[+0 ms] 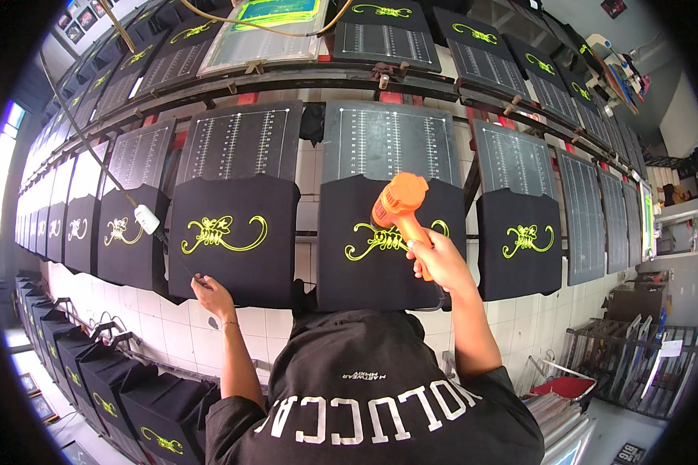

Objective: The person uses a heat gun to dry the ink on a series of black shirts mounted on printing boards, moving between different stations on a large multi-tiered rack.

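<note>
The right hand (436, 260) is curled closed round the handle of a smooth orange plastic heat gun (403, 195), above matte black cloth (376, 283) whose curling yellow-green print (361, 242) the gun partly hides. The left hand (213, 297) pinches, apparently, a thin dark cord; beyond it hangs a white plastic block (146, 218). Flat ruled boards (236, 143) lie past both hands.

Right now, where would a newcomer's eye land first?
The orange gun-shaped tool, in the right hand over the central dark garment, stands out first. Next come the yellow-green curling print on the left-hand neighbouring garment and the white connector beyond the left hand.
</note>
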{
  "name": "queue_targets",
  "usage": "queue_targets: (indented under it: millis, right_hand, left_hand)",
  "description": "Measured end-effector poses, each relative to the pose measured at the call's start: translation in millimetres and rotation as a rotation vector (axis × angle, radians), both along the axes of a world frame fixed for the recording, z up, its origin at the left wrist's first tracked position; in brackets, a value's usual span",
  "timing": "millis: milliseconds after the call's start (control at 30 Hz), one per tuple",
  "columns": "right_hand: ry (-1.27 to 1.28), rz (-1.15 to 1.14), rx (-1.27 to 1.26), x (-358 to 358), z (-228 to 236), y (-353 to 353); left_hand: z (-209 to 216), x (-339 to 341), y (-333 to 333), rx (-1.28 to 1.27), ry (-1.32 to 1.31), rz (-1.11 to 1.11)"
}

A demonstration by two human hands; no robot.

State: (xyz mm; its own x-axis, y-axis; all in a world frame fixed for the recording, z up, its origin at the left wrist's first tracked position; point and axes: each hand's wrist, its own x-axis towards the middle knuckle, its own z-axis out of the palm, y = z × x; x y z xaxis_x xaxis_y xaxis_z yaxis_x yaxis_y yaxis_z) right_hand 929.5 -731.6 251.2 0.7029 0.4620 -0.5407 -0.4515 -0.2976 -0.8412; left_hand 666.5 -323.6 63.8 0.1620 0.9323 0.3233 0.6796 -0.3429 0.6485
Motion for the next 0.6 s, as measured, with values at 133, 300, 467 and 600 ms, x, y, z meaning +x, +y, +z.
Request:
queue_targets:
  millis: [133,300,467,600]
  right_hand:
    - [-0.029,-0.078,-0.088,-16,8,-3]
    - [0.046,-0.109,-0.053,-33,6,-17]
    - [-0.028,-0.229,-0.125,-50,6,-23]
    - [0.017,-0.245,-0.12,-57,11,-25]
  left_hand:
    - [3,8,2,-0.178,0.012,-0.017]
    - [-1,14,-3,-0.123,0.152,-0.06]
    - [0,16,-5,-0.072,0.188,-0.094]
    - [3,18,-5,-0.114,0.226,-0.079]
